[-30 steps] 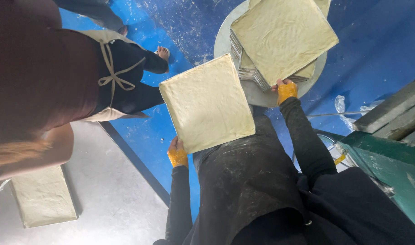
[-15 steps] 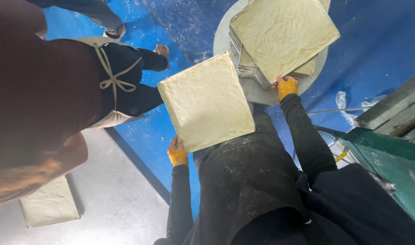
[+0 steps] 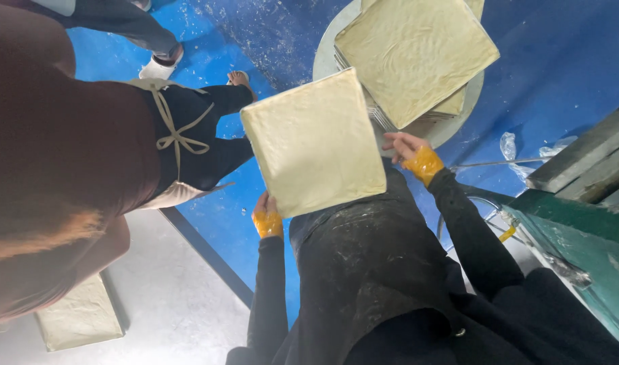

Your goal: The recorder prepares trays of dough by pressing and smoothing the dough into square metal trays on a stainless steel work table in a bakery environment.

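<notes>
- Fingers of the left hand (image 3: pixel 267 211) grip the lower left corner of a pale square dough sheet (image 3: pixel 313 143) — it is held tilted above the blue floor (image 3: pixel 566 61).
- Right hand (image 3: pixel 405 147) touches the sheet's right edge; whether its fingers clamp it, I cannot tell.
- Just beyond — a stack of dough sheets (image 3: pixel 414 57) on a round table (image 3: pixel 326 57).
- Left of this, a co-worker in a tied apron (image 3: pixel 177 135).

No pkgs, labels, signs or screens anywhere I look. Closest thing: crumpled clear plastic scrap (image 3: pixel 511 145) on the blue floor (image 3: pixel 559 61), right of my round stand, nothing printed on it.
</notes>
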